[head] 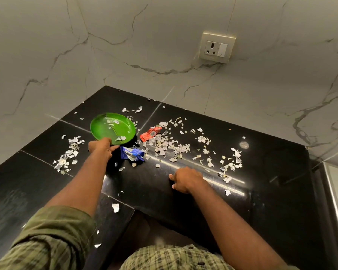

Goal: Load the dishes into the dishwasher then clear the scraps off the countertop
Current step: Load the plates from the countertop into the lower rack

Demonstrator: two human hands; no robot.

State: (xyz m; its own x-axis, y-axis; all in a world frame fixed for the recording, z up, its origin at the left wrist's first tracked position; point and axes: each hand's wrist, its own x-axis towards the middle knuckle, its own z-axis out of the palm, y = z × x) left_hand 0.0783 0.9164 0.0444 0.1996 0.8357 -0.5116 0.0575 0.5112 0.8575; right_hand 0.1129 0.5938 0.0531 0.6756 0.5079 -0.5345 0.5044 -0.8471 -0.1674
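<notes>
Head view: my left hand (101, 148) grips the near rim of one green plate (112, 128), tilted above the black counter (261, 162). My right hand (185, 180) rests on the counter, fingers curled, holding nothing. Tilting further could spill the plate's few scraps. I count two wrappers, red (150, 132) and blue (132, 153), amid countless paper bits.

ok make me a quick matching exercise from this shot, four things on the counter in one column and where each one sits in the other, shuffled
Things:
1. green plate
2. red wrapper
3. blue wrapper
4. wall socket

Places:
A. on the marble wall above the countertop
B. gripped at its near rim by the left hand
C. just right of the plate
D. just below the plate, near the left hand

Pairs: 1-B, 2-C, 3-D, 4-A
</notes>
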